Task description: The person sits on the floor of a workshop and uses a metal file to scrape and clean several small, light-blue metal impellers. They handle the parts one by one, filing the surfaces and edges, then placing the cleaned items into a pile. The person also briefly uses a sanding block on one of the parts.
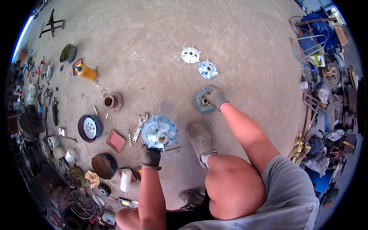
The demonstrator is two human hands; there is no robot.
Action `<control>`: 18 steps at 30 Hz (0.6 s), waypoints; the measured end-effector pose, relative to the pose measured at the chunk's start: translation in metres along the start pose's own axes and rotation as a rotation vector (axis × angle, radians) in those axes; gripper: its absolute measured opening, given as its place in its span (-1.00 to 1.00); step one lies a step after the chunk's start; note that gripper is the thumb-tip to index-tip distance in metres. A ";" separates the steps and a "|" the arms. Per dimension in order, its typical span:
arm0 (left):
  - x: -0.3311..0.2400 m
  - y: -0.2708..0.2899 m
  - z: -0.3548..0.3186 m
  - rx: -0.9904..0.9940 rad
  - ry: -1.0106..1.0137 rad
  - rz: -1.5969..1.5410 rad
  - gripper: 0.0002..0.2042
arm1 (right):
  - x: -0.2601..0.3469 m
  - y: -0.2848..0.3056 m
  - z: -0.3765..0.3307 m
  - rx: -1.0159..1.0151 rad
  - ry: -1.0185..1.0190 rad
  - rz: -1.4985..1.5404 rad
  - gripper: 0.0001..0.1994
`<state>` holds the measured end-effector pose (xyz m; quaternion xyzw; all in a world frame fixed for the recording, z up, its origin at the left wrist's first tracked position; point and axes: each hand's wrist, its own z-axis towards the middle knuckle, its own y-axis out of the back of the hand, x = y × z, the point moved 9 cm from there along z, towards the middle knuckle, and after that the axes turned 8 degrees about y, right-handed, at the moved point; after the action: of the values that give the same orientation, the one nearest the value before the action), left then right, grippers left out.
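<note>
My left hand, in a dark glove, grips the near edge of a large light-blue finned fan wheel. Its fingers are partly hidden under the wheel, which has a round hub facing up. Farther right, my right hand, in a grey glove, is closed on the right side of a smaller grey-blue fan wheel on the floor, its fingertips near the center hole. Beyond that hand lie a blue fan wheel and a whiter fan wheel, both with upright fins.
An adjustable wrench lies left of the large wheel, beside a red tray. Farther left are a flanged sleeve, a dark ring around a pale wheel, and an orange bottle. My shoe stands between both hands. Clutter lines both sides.
</note>
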<state>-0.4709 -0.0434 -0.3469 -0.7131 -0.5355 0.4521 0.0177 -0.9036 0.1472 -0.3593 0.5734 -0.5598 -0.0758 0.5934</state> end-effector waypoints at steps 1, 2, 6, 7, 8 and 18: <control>0.011 0.005 -0.005 -0.015 0.091 -0.199 -0.52 | -0.011 0.001 0.004 -0.045 -0.002 0.072 -0.57; 0.014 -0.007 -0.007 -0.038 0.180 -0.406 -0.52 | -0.032 0.005 0.008 -0.096 -0.012 0.135 -0.59; 0.011 0.035 -0.030 -0.037 0.008 -0.029 -0.52 | -0.057 0.022 0.027 -0.245 -0.325 0.688 -0.66; 0.013 0.033 -0.033 -0.037 0.039 -0.091 -0.52 | -0.064 0.032 0.030 -0.262 -0.346 0.645 -0.65; 0.014 0.030 -0.034 -0.030 0.070 -0.152 -0.52 | -0.074 0.048 0.036 -0.288 -0.363 0.602 -0.64; 0.027 0.062 -0.051 -0.071 0.152 -0.333 -0.49 | 0.003 0.040 0.070 0.254 -0.239 -0.467 -0.34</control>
<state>-0.3900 -0.0253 -0.3656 -0.6469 -0.6589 0.3684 0.1075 -0.9777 0.1163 -0.3465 0.7434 -0.4836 -0.2068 0.4131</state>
